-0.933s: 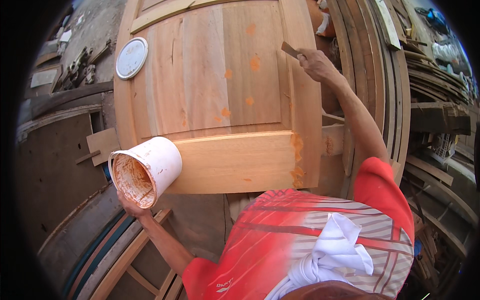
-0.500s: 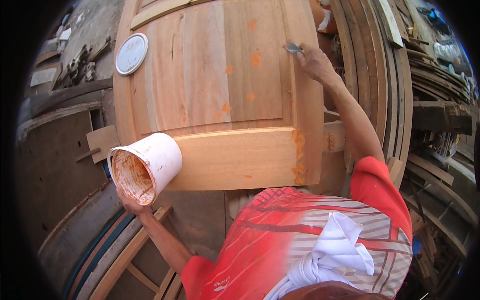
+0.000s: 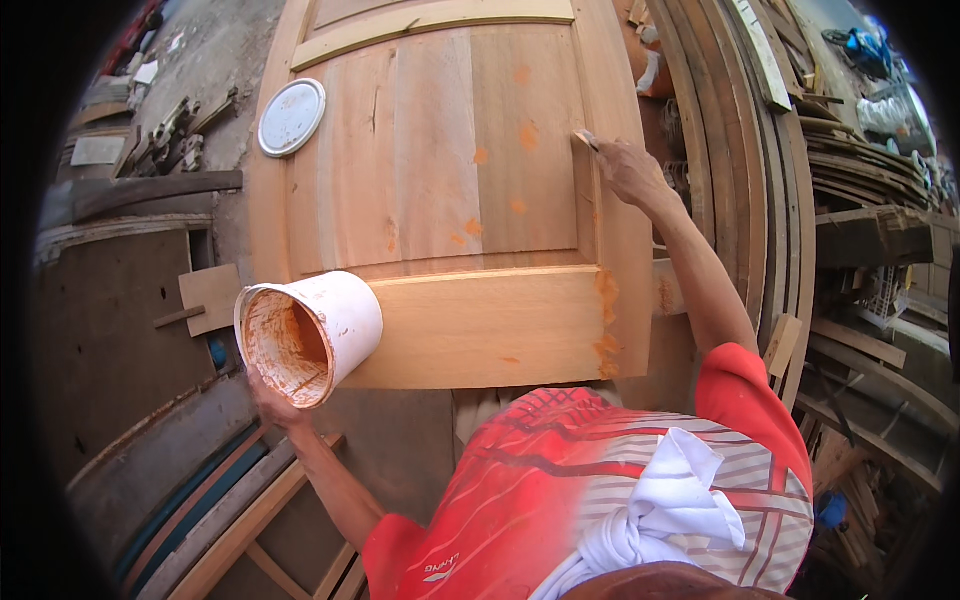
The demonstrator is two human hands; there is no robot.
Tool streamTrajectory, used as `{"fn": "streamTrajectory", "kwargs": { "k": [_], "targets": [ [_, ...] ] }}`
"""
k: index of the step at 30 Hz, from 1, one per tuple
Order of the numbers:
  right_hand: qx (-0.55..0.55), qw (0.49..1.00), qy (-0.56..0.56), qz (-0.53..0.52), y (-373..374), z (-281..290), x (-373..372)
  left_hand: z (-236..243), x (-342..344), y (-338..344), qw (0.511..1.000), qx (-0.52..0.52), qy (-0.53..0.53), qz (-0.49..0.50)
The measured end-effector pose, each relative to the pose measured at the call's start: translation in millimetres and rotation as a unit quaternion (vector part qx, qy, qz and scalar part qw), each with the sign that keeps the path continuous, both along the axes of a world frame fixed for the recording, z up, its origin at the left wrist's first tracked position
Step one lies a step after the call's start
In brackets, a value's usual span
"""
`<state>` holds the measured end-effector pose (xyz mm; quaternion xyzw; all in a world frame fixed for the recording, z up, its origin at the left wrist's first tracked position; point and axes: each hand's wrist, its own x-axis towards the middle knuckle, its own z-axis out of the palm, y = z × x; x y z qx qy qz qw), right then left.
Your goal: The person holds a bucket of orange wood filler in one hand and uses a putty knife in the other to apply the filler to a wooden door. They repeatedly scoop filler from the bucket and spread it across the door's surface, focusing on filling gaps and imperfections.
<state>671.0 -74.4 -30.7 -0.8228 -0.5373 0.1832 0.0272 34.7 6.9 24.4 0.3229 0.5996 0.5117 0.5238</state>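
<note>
Left hand grips the tilted white plastic bucket smeared with orange filler from below at the near left edge of the pale wooden panel door, right hand fingers closed on a small putty knife pressed to the door's far right groove.

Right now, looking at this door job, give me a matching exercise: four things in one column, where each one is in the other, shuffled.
Things:
1. white bucket
2. round white lid
3. scraper
4. white cloth

Places:
A. lying on the wooden door's upper left
B. in the right hand
C. in the left hand
D. bundled against the red shirt

Pairs: 1-C, 2-A, 3-B, 4-D
</note>
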Motion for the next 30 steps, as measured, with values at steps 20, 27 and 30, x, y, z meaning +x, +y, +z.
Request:
{"fn": "streamTrajectory", "kwargs": {
  "k": [20, 27, 30],
  "targets": [
    [-0.022, 0.888, 0.022, 0.459, 44, 145, -389, 49, 64, -44, 0.953, 0.231, 0.163, -0.11],
    [-0.068, 0.884, 0.063, 0.458, 50, 117, -420, 50, 66, -52, 0.945, 0.251, 0.14, -0.157],
    [-0.089, 0.889, 0.072, 0.444, 54, 116, -420, 55, 68, -52, 0.946, 0.241, 0.133, -0.169]
  ]
}}
